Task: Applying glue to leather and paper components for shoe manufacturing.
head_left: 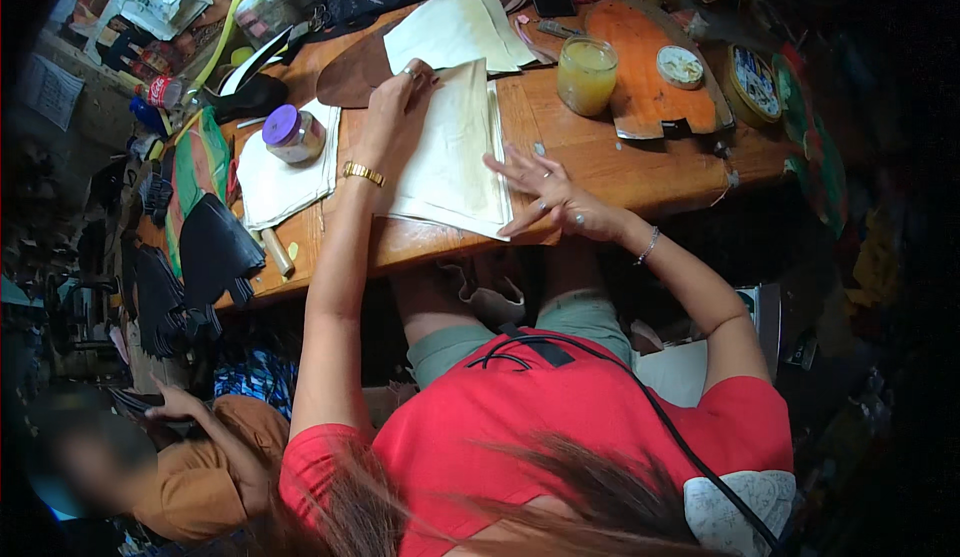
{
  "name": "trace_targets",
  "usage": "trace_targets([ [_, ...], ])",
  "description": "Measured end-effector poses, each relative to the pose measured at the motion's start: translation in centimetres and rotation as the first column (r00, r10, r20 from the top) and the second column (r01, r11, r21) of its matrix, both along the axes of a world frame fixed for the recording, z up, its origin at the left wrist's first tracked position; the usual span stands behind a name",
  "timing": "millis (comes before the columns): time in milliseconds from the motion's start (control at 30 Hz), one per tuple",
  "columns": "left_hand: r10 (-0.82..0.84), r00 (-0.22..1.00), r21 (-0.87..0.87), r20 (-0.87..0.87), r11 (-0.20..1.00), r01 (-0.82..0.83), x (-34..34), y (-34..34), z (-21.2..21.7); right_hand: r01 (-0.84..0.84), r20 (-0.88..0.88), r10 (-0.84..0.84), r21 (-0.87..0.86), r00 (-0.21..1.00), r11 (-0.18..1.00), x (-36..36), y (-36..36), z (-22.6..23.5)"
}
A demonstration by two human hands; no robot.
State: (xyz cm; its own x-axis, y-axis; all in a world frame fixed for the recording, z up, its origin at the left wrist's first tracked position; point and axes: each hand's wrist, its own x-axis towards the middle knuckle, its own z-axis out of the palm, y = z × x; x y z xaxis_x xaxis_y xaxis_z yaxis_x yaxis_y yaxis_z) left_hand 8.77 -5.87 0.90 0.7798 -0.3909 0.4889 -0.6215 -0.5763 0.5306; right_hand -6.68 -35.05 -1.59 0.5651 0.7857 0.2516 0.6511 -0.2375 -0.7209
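A stack of pale cream sheets [440, 172] lies in front of me on the wooden table, with a yellowish stain along the top sheet's right side. At its far left corner is my left hand [398, 97], fingers curled together; what they hold, if anything, is hidden. My right hand [555, 197] is open with fingers spread, at the stack's near right edge. Beyond the stack lie more pale sheets [450, 27] and a dark brown flat piece [352, 69]. A glass jar of yellowish stuff [587, 77] stands to the far right of the stack.
On the left, a purple-lidded jar [293, 135] stands on white sheets [290, 195], near black cut pieces [218, 249] and a wooden handle [277, 253]. At right are an orange board [640, 67], a small lid [680, 67] and a round tin [753, 85]. Another person [205, 457] sits at lower left.
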Motion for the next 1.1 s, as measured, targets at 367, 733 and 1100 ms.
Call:
trace_targets([
  [367,0.082,0.959,-0.125,0.270,0.991,-0.050,13.7,-2.8,4.0,0.349,-0.042,-0.355,0.322,0.934,0.880,0.6,-4.4,3.3],
  [733,0.222,0.935,0.198,0.278,0.939,-0.282,21.2,-1.3,-1.3,0.689,0.557,-0.634,0.144,0.537,0.710,7.9,-11.3,8.1],
  [1100,-0.104,0.993,0.048,0.060,0.994,0.101,9.3,-1.5,1.4,0.687,0.721,-0.470,-0.011,0.509,0.727,12.8,-11.1,10.4],
])
